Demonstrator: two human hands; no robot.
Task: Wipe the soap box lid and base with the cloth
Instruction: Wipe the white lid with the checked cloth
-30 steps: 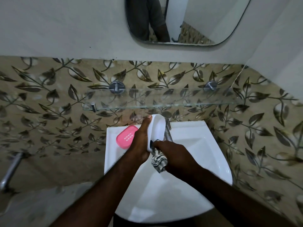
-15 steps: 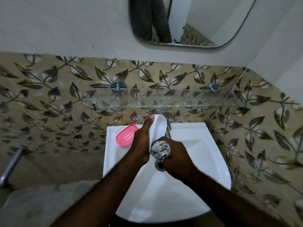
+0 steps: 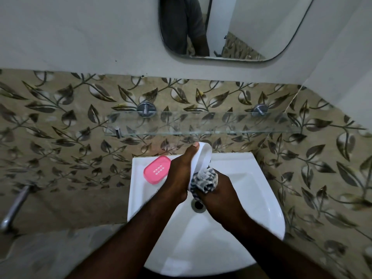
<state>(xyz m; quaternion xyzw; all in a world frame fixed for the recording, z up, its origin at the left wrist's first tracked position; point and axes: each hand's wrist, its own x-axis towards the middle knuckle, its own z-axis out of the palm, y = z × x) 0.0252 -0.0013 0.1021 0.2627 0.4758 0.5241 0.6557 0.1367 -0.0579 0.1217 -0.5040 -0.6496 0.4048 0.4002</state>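
My left hand (image 3: pixel 178 176) holds the white soap box lid (image 3: pixel 202 158) upright over the back of the white sink (image 3: pixel 251 178), thumb along its edge. My right hand (image 3: pixel 218 195) grips a bunched black-and-white patterned cloth (image 3: pixel 205 179) and presses it against the lower part of the lid. The pink soap box base (image 3: pixel 157 172), with small drain slots, lies on the sink's rear left ledge, just left of my left hand and untouched.
The drain (image 3: pixel 198 205) shows below the two hands; the tap is hidden behind them. A glass shelf (image 3: pixel 201 123) on metal pegs juts out just above the lid. A mirror (image 3: pixel 231 29) hangs higher up. A metal pipe (image 3: pixel 14 206) sticks out at the left.
The cloth in my right hand has moved up from below the lid onto the lid's lower part. My left hand and the lid have hardly moved.
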